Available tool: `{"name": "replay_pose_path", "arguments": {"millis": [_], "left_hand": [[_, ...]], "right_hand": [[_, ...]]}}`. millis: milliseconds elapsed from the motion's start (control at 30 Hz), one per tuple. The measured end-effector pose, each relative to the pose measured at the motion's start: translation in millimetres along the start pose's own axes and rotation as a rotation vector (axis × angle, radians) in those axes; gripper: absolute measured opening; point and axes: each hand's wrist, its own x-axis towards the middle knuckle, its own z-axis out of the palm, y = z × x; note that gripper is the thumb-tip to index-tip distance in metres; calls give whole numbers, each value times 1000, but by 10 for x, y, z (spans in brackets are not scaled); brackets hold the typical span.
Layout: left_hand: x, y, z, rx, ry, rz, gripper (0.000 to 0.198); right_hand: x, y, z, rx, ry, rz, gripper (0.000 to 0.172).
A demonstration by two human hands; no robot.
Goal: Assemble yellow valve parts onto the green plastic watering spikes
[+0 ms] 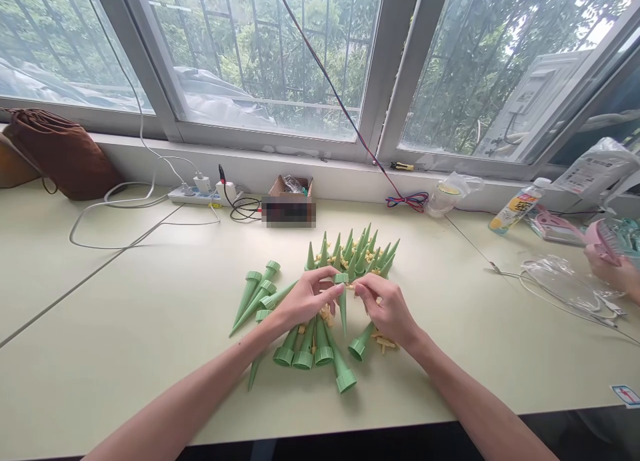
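My left hand (316, 293) is closed around a green plastic watering spike (343, 314), its ribbed cap up and its tip pointing down. The fingertips of my right hand (385, 304) pinch a small yellow valve (351, 286) against the side of that spike; how far it sits in cannot be made out. Behind my hands several spikes stand tip up in a cluster (360, 251) with yellow valves among them. In front lie loose green spikes (345, 378), and more rest to the left (247, 294). Loose yellow valves (384, 342) lie below my right hand.
At the back stand a power strip (193, 193) with cables, a small cardboard box (305, 184) and a brown bag (63, 154). On the right are a drink bottle (517, 208), a plastic bag with a cable (555, 284), and another person's hand (613, 271) by a pink object.
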Motion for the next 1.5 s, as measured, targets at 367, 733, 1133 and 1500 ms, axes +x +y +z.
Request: {"name": "replay_pose_path", "arguments": {"millis": [367,733,1133,1500], "left_hand": [[-8,-69,-16,85,9,8,38],[-21,-28,19,203,28,117,26],[-35,-25,61,394,40,260,16],[-30,-30,67,424,59,282,14]], "right_hand": [[5,11,-4,4,19,5,28],[-7,43,6,-9,9,36,29],[-20,70,28,-75,6,43,36],[-12,71,38,-64,-3,69,39]]}}
